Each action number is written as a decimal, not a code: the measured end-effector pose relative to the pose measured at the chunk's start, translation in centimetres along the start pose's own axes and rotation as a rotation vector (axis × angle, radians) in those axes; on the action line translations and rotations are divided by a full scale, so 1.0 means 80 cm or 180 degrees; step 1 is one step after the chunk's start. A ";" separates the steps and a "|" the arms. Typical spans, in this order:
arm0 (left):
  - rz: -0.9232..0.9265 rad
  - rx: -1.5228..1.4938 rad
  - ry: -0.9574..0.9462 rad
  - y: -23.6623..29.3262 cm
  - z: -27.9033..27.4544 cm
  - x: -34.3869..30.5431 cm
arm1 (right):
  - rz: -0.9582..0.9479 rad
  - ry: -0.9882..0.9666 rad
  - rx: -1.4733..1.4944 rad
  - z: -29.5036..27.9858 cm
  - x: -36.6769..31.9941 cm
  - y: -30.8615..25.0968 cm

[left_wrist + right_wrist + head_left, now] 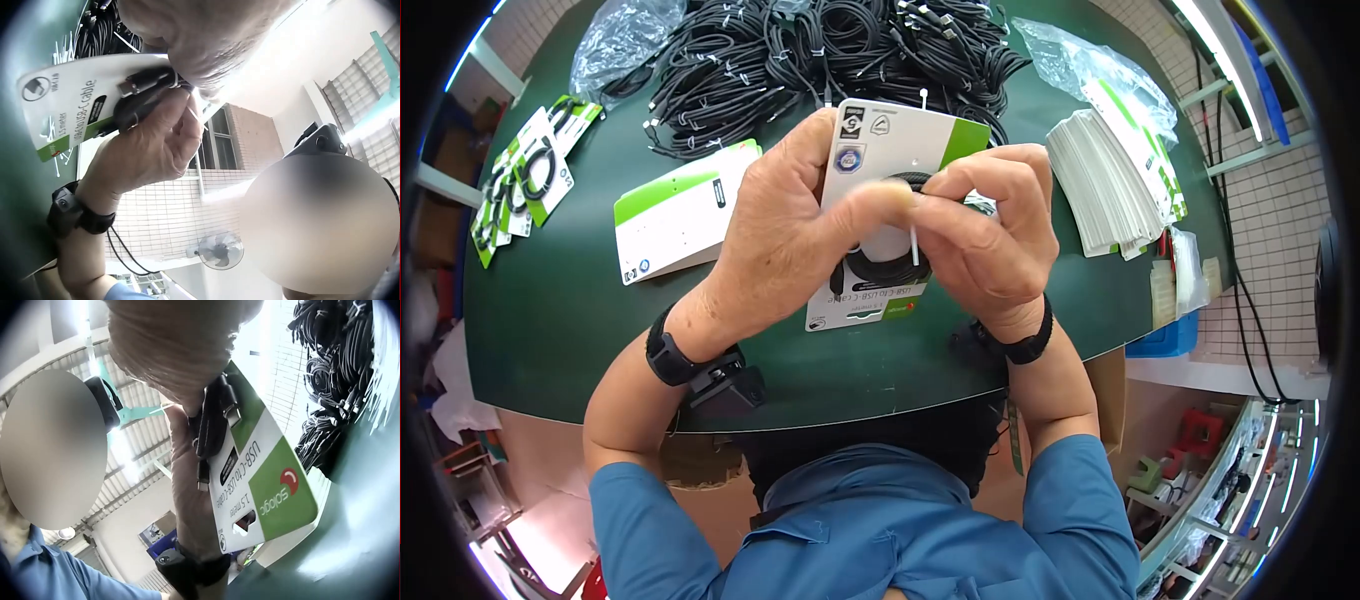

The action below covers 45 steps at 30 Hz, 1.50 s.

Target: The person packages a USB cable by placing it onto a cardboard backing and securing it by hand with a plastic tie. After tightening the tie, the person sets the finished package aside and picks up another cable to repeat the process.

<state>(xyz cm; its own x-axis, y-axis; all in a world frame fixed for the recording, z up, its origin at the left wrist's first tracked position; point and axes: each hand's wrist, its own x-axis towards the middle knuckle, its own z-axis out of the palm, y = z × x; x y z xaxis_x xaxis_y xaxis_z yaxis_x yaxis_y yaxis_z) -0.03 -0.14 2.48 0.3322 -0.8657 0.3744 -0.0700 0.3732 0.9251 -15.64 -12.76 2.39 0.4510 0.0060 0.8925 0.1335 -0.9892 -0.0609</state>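
My left hand (785, 230) grips a white and green packaging card (890, 135) by its left side, with its thumb stretched across the front and blurred at the tip. A coiled black USB-C cable (887, 268) lies against the card. From the right, my right hand (998, 230) pinches a thin white cable tie (915, 246) at the coil, thumb and index fingertips meeting the left thumb. Those fingers hide part of the coil. The cable's metal plug (234, 416) shows beside the card's printed lower half in the right wrist view.
Bundled black cables (830, 60) heap at the back of the green table (880, 375). Flat cards (670, 215) lie at left, finished-looking packs (530, 180) beyond them. A stack of cards (1105, 185) and plastic bags (1090, 65) occupy the right.
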 end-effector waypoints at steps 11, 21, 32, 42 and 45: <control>-0.0099 -0.0433 -0.0199 -0.002 0.002 -0.001 | 0.0069 0.0264 0.0038 -0.002 -0.001 0.004; -0.0151 -0.0878 0.0048 -0.006 -0.009 0.005 | -0.0002 0.0095 0.0391 -0.007 -0.004 -0.012; -0.0184 -0.0899 0.0132 -0.004 -0.007 0.005 | 0.0041 0.0088 0.0766 -0.002 -0.003 -0.009; -0.0395 -0.0873 0.0040 -0.012 0.005 -0.001 | 0.0763 0.0606 0.1577 0.001 -0.007 -0.012; -0.0444 -0.0777 -0.0008 -0.014 0.005 -0.001 | 0.0659 0.0523 0.1189 -0.003 -0.005 -0.003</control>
<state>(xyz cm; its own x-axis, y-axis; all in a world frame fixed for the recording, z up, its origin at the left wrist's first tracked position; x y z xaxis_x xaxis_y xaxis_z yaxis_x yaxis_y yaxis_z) -0.40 -0.61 1.46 0.3205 -0.9151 0.2448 0.2050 0.3193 0.9252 -16.08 -12.54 2.12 0.3597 -0.2394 0.9018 0.3780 -0.8463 -0.3754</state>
